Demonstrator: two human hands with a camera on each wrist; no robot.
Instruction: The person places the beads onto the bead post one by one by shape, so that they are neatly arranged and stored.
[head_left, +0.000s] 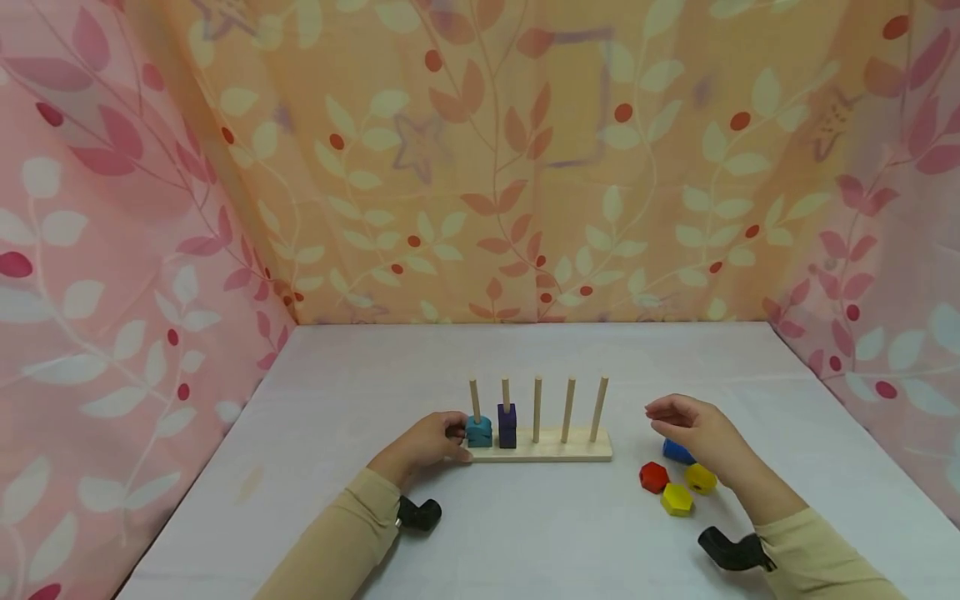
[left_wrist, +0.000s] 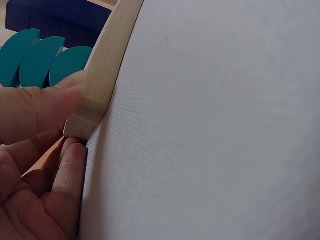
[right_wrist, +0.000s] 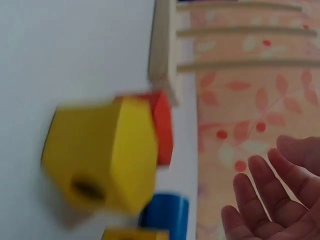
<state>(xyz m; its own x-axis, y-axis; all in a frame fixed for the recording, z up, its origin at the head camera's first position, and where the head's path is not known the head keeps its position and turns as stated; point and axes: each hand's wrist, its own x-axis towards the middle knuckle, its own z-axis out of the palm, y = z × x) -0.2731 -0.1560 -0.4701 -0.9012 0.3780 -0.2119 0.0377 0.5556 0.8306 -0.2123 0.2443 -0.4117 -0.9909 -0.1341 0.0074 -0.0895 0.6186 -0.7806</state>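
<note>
My left hand [head_left: 427, 440] holds the left end of a wooden peg stand [head_left: 558, 454]. In the left wrist view its thumb lies on the edge of the base [left_wrist: 107, 65], with the fingers curled at the corner. Teal rounded blocks [head_left: 478, 432] are stacked on the leftmost peg, and purple blocks [head_left: 507, 427] on the one beside it; the other pegs are bare. My right hand [head_left: 701, 429] is raised over the loose blocks, fingers relaxed and holding nothing. Below it lie a blue cylinder [head_left: 677, 452], a red hexagonal block [head_left: 654, 477] and two yellow hexagonal blocks [head_left: 677, 500].
White cloth covers the table [head_left: 525, 533]. Patterned curtains [head_left: 480, 167] stand behind it and along both sides. A black wrist device [head_left: 420, 514] sticks out from the left sleeve, another black device [head_left: 731, 550] from the right one.
</note>
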